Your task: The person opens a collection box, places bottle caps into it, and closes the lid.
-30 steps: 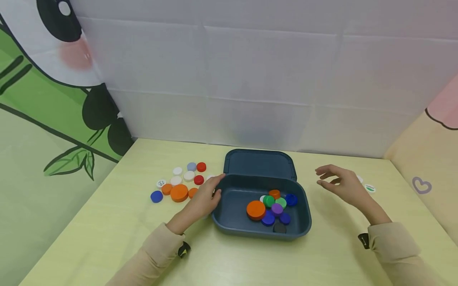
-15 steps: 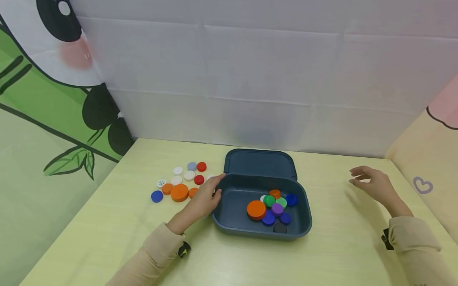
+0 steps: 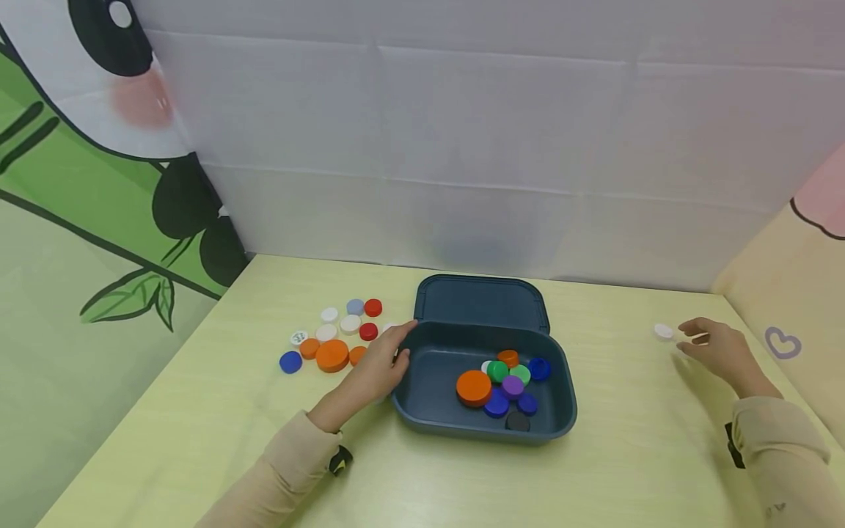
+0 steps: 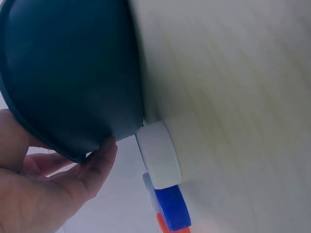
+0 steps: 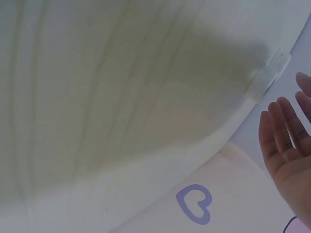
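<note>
The left hand (image 3: 379,361) grips the left rim of a dark blue plastic box (image 3: 422,407), thumb and fingers on either side of its wall in the left wrist view. Bottle caps lie inside the box, toward its right side: a large orange cap (image 3: 474,388), a purple cap (image 3: 512,387), a green cap (image 3: 497,372), a black cap (image 3: 518,421) and several others. Far to the right, the right hand (image 3: 719,352) hovers with relaxed, parted fingers just right of a white bottle cap (image 3: 663,332). In the right wrist view, its fingers hold nothing near the white caps (image 5: 262,81).
A dark blue lid (image 3: 482,302) lies directly behind the box. Left of the box are several loose caps, among them a large orange cap (image 3: 332,356), a blue cap (image 3: 290,362) and a red cap (image 3: 372,307). A white-covered wall (image 3: 475,147) bounds the table's back edge.
The right hand has moved from beside the box to the far right and stopped by the white cap, which now shows at its fingertips. The left hand and box stay put.
</note>
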Tool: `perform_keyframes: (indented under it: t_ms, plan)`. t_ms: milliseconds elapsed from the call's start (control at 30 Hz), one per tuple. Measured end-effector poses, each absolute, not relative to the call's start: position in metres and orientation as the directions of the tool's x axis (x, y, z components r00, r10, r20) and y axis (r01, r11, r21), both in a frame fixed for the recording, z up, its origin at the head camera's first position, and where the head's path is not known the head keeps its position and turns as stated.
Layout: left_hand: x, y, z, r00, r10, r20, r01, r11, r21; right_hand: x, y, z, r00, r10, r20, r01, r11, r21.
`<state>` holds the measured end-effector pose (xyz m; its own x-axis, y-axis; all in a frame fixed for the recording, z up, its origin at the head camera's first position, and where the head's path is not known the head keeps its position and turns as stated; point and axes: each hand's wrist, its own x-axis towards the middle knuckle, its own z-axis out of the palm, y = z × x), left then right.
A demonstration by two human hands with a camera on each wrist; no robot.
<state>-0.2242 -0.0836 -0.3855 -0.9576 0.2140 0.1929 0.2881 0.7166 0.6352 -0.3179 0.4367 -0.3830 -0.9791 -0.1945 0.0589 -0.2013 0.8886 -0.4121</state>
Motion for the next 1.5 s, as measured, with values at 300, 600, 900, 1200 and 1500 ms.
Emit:
perform_keyframes:
  t_ms: [300,600,900,1200,1500]
  plan:
    - [-0.225,-0.084,-0.387,-0.956,0.216,0.199,0.294,0.715,0.634,-0.322,0.444,-0.387,-0.981,-0.196,0.005,-0.18,0.892,-0.415]
    - [-0.225,-0.084,-0.388,-0.953,0.218,0.211,0.303,0.719,0.625,-0.322,0.446,-0.393,-0.982,-0.187,-0.037,-0.155,0.895,-0.418]
    - [-0.226,-0.085,-0.389,-0.954,0.221,0.201,0.299,0.711,0.636,-0.323,0.442,-0.393,-0.983,-0.181,0.009,-0.168,0.889,-0.427]
    - [-0.227,-0.085,-0.391,-0.951,0.223,0.214,0.309,0.718,0.624,-0.315,0.419,-0.378,-0.97,-0.202,0.138,-0.241,0.881,-0.407]
    - [-0.225,-0.085,-0.389,-0.952,0.224,0.21,0.307,0.71,0.634,-0.301,0.379,-0.362,-0.933,-0.253,0.257,-0.344,0.838,-0.424]
